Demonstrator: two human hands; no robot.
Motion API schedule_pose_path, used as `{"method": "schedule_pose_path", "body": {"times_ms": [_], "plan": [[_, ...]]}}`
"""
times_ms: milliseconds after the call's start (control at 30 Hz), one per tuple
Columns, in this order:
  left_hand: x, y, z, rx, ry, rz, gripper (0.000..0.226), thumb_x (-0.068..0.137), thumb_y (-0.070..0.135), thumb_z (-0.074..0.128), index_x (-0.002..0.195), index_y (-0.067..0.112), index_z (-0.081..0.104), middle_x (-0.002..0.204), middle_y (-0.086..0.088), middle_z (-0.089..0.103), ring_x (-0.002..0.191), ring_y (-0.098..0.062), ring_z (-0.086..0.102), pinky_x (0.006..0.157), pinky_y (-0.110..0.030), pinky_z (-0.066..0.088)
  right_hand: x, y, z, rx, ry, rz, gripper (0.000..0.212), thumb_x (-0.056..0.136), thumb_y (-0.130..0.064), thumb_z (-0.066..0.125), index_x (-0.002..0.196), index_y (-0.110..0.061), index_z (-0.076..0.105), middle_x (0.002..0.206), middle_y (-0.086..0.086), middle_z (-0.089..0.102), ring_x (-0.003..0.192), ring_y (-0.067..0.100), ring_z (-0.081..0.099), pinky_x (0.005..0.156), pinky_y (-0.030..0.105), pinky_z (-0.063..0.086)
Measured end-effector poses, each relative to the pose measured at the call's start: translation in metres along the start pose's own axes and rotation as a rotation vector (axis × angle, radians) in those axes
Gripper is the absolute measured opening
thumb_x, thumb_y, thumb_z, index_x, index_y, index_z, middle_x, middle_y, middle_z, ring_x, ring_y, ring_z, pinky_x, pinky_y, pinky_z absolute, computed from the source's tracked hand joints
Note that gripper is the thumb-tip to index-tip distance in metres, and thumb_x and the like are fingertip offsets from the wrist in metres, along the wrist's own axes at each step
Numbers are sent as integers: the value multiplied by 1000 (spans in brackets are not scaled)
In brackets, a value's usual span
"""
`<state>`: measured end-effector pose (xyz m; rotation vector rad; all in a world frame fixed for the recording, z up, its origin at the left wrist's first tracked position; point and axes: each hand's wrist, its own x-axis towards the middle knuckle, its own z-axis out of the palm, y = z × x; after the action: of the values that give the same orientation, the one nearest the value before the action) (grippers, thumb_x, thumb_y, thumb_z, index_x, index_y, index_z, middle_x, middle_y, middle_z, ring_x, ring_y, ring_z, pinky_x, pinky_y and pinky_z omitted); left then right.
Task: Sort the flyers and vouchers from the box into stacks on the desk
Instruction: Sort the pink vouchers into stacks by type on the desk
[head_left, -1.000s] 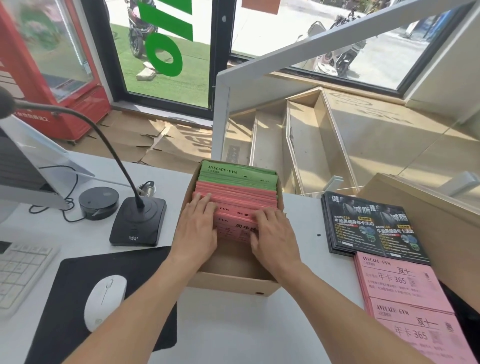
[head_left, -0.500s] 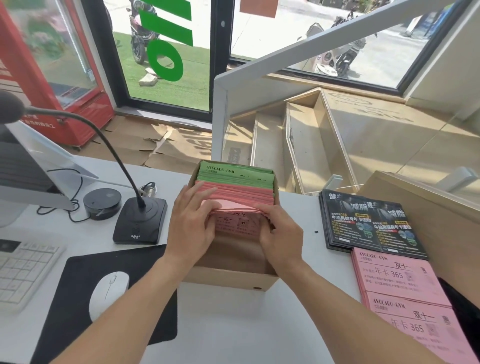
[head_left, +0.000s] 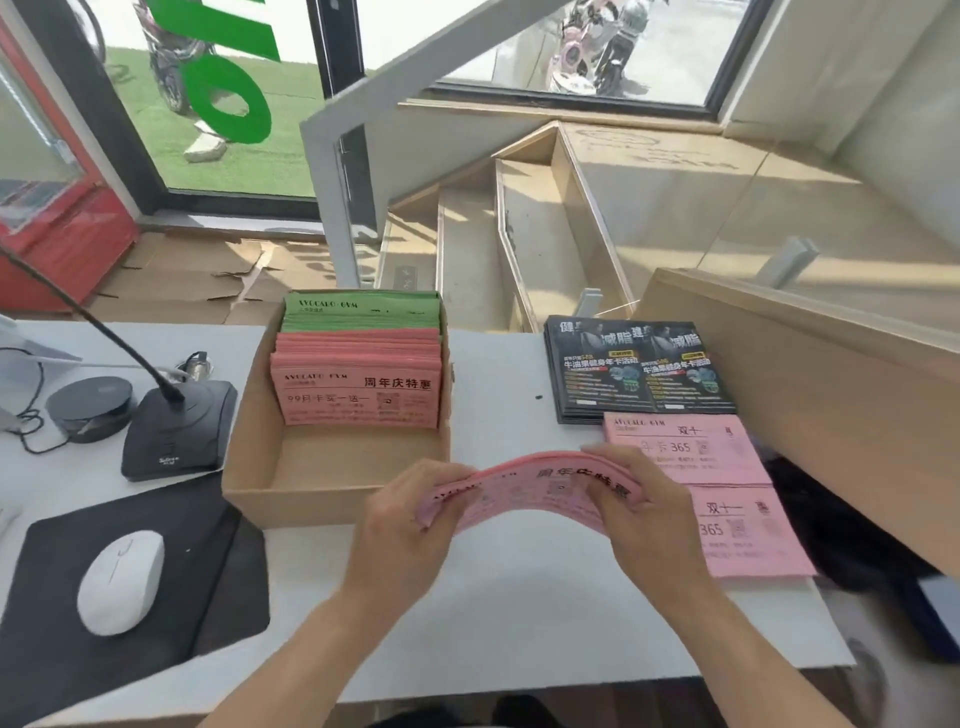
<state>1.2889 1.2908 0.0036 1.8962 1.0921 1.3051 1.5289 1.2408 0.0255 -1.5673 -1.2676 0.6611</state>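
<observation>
A: How far along?
B: Dark flyers (head_left: 641, 371) and two pink stacks (head_left: 722, 493) lie on the desk (head_left: 498, 597); pink and green vouchers remain in the box (head_left: 332, 483).
A: Hands?
B: Left hand (head_left: 410, 525) and right hand (head_left: 641, 512) each pinch a bowed pink bundle (head_left: 524, 493) above the desk.

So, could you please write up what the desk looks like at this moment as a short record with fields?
held bundle: pink vouchers, bowed upward, above the desk in front of the box
left hand: left hand grips the bundle's left end
right hand: right hand grips its right end
box: cardboard box, near part bare
box contents: pink vouchers in box in front, green vouchers behind
stacks on desk: dark flyers; two pink stacks nearer, right of the box
left side: microphone base, mouse
</observation>
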Motion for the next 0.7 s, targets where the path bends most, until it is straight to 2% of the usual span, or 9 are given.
{"method": "schedule_pose_path", "body": {"times_ms": [133, 233, 333, 467, 600, 700], "plan": [[-48, -7, 23, -9, -47, -238, 30, 88, 20, 74, 103, 45, 67, 93, 22, 72, 87, -5, 68, 70, -24, 54, -34, 25, -16, 14, -125, 118, 38, 87, 2, 71, 101, -34, 72, 95, -21, 74, 96, 1, 67, 78, 15, 51], [-73, -9, 24, 17, -14, -398, 53, 85, 4, 77, 97, 55, 66, 90, 24, 72, 88, -2, 67, 75, -19, 51, -50, 42, -9, -65, -225, 83, 34, 89, -7, 73, 101, -38, 71, 100, -24, 71, 101, -1, 65, 82, 20, 52], [-86, -7, 23, 65, 0, -412, 42, 84, 1, 78, 97, 41, 71, 100, 24, 71, 100, -2, 65, 86, -21, 50, -56, 57, -2, -174, -258, -40, 31, 88, -12, 74, 105, -37, 68, 107, -23, 65, 107, 1, 62, 89, 22, 51], [-96, 1, 25, 45, 52, -436, 37, 88, 0, 72, 108, 31, 70, 122, 21, 66, 120, -1, 58, 99, -20, 46, -60, 71, -6, -292, -257, -233, 36, 85, -8, 75, 110, -33, 68, 126, -21, 57, 121, -2, 52, 97, 16, 44], [-109, 8, 32, 44, 120, -487, 33, 94, 7, 66, 116, 33, 66, 129, 23, 61, 125, 0, 53, 98, -19, 46, -66, 77, -10, -338, -233, -335, 39, 90, -9, 70, 118, -36, 67, 132, -17, 58, 117, -13, 48, 91, 8, 43], [-116, 14, 36, 31, 99, -568, 29, 98, 13, 62, 111, 38, 65, 114, 25, 66, 109, 1, 58, 88, -18, 46, -72, 81, -10, -214, -215, -273, 40, 93, -5, 65, 119, -35, 68, 119, -21, 62, 106, -6, 59, 82, 14, 51]]}}
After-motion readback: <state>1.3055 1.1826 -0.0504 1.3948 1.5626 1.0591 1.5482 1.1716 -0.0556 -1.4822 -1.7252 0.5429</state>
